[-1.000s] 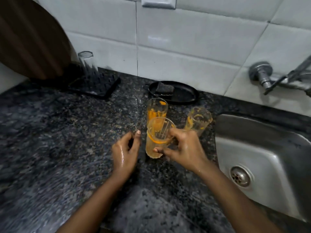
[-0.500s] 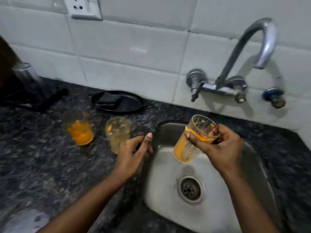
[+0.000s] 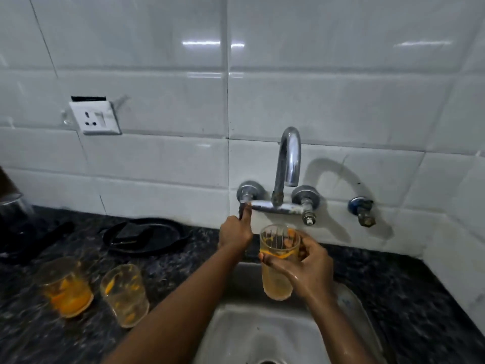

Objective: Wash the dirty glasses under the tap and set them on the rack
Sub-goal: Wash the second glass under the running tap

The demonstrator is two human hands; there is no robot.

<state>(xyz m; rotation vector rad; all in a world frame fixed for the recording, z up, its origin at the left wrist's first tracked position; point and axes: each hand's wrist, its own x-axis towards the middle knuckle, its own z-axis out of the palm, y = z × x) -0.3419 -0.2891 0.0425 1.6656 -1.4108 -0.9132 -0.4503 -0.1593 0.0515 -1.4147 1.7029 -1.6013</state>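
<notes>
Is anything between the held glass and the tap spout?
Nothing visible. The right hand holds the glass over the sink, below the spout, with open air between. The left hand is off to the side on the tap lever.

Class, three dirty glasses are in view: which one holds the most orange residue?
The leftmost glass on the counter: its bottom is thick with orange. The glass beside it and the held glass carry only streaks.

Dim, cool light; strip glare streaks the upper tiles (image 3: pixel 315 48), the tap (image 3: pixel 288 158) shadows rightward, lower-left glasses (image 3: pixel 94 287) blur, edges bow.
</notes>
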